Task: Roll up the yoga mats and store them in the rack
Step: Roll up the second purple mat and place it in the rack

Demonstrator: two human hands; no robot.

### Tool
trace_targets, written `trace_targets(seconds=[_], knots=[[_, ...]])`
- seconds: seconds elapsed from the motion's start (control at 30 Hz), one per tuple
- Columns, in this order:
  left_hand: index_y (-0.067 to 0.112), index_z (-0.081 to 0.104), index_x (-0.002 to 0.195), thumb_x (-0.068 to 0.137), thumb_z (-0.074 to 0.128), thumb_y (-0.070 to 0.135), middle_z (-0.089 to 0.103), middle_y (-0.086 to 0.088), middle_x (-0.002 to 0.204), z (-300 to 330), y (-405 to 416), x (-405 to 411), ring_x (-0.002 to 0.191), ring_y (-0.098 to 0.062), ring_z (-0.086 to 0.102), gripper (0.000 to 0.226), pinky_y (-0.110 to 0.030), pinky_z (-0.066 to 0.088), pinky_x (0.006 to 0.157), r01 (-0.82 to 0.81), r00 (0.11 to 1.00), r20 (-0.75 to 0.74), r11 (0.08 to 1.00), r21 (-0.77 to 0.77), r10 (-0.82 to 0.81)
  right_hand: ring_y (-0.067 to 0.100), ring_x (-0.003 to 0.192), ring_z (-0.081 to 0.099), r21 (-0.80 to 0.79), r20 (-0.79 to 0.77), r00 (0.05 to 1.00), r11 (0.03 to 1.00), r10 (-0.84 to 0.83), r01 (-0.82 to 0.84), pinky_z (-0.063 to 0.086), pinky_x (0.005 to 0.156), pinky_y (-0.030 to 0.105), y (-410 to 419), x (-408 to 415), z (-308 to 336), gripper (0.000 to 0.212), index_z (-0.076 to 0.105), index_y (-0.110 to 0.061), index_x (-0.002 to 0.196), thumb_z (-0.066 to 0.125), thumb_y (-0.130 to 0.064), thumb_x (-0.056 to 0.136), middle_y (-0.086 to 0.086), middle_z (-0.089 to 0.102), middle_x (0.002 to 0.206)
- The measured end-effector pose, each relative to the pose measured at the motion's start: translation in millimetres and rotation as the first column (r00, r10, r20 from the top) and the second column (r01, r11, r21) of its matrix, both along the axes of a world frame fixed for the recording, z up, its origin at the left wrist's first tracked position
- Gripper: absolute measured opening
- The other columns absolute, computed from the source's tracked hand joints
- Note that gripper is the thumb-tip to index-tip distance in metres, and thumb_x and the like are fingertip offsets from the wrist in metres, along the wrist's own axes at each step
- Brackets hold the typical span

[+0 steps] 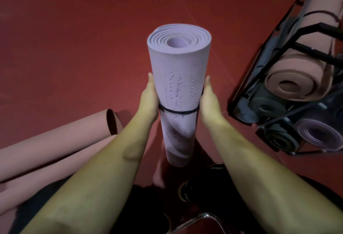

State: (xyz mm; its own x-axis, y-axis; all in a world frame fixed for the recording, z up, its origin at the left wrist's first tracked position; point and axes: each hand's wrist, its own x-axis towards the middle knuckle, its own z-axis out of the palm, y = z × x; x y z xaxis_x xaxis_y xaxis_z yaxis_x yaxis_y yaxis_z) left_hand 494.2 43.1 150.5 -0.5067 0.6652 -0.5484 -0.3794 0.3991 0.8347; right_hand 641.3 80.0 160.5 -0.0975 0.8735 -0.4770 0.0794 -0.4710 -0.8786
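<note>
I observe the rolled lilac mat (179, 77) upright between left hand (149, 97) and right hand (209, 98), both gripping its sides.

One head-worn camera looks steeply down, close above the red floor (74, 38).
</note>
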Motion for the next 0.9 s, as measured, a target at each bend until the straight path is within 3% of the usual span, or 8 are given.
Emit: trace_targets(seconds=[0.1,0.27,0.37,0.43,0.53,0.67,0.77,0.9], knots=[[0.016,0.064,0.126,0.096,0.048,0.060,0.066,0.003,0.115,-20,-5,7,0.106,-0.018,0.062,0.056,-0.037,0.048,0.102,0.019,0.999,0.033,0.999,-0.026,-0.018,0.015,0.120,0.051,-0.089,0.074,0.997,0.996,-0.014,0.021,0.032,0.092,0.021,5,3,-24,0.063,0.056,-0.010,0.137,0.031,-0.056,0.102,0.008,0.057,0.137],[0.021,0.070,0.120,0.092,0.052,0.060,0.068,0.010,0.120,-55,-16,13,0.110,-0.013,0.063,0.050,-0.037,0.046,0.103,0.058,0.998,0.036,0.995,-0.084,-0.055,0.012,0.111,0.050,-0.233,0.051,0.997,0.970,-0.054,0.064,0.035,0.095,0.025,-2,8,-67,0.057,0.058,-0.009,0.134,0.042,-0.052,0.101,0.004,0.058,0.134],[0.023,0.074,0.074,0.092,0.056,0.032,0.069,0.014,0.070,-65,-18,11,0.069,-0.010,0.058,0.026,-0.029,0.047,0.073,0.003,0.996,0.086,0.996,-0.086,0.004,0.015,0.105,0.054,-0.267,0.069,0.996,0.961,-0.054,0.070,0.042,0.084,0.026,-2,12,-77,0.036,0.067,-0.014,0.115,0.045,-0.038,0.101,-0.003,0.065,0.112],[0.024,0.063,0.059,0.080,0.057,0.029,0.054,0.006,0.061,-59,-14,7,0.066,-0.018,0.044,0.022,-0.033,0.038,0.070,0.022,0.999,0.047,0.998,-0.059,-0.019,0.016,0.094,0.058,-0.212,0.065,0.997,0.976,-0.035,0.048,0.044,0.069,0.024,6,17,-78,0.024,0.067,-0.016,0.105,0.045,-0.024,0.100,-0.004,0.068,0.097],[0.018,0.070,0.096,0.093,0.050,0.033,0.069,0.004,0.085,-45,3,2,0.083,-0.014,0.061,0.025,-0.029,0.048,0.079,-0.073,0.990,0.127,0.994,0.086,0.061,0.013,0.099,0.059,-0.095,0.008,0.993,0.989,-0.116,0.116,0.042,0.075,0.026,26,19,-71,0.038,0.059,-0.023,0.129,0.034,-0.021,0.099,-0.005,0.067,0.118],[0.024,0.069,0.114,0.102,0.033,0.057,0.070,0.018,0.099,-42,9,16,0.101,-0.005,0.063,0.050,-0.023,0.044,0.088,0.038,0.999,0.028,0.999,0.029,-0.039,0.009,0.114,0.058,-0.079,-0.197,0.969,0.987,-0.151,0.137,0.043,0.103,0.031,30,8,-65,0.042,0.065,-0.020,0.117,0.033,-0.044,0.104,-0.004,0.066,0.124],[0.012,0.055,0.138,0.099,0.035,0.062,0.059,-0.003,0.133,-62,1,22,0.108,-0.014,0.050,0.066,-0.029,0.037,0.093,0.022,0.998,0.062,0.989,-0.149,-0.013,0.012,0.121,0.051,-0.116,0.032,0.990,0.984,-0.134,0.137,0.033,0.114,0.033,21,7,-72,0.060,0.059,-0.014,0.133,0.038,-0.059,0.098,-0.003,0.059,0.130],[0.010,0.057,0.135,0.097,0.048,0.058,0.061,0.000,0.120,-83,-8,26,0.105,-0.016,0.054,0.062,-0.030,0.040,0.090,-0.003,0.992,0.126,0.978,-0.209,0.030,0.016,0.125,0.052,-0.175,0.114,0.982,0.970,-0.148,0.167,0.032,0.116,0.037,9,12,-95,0.064,0.067,-0.012,0.123,0.048,-0.065,0.092,0.001,0.064,0.126]])
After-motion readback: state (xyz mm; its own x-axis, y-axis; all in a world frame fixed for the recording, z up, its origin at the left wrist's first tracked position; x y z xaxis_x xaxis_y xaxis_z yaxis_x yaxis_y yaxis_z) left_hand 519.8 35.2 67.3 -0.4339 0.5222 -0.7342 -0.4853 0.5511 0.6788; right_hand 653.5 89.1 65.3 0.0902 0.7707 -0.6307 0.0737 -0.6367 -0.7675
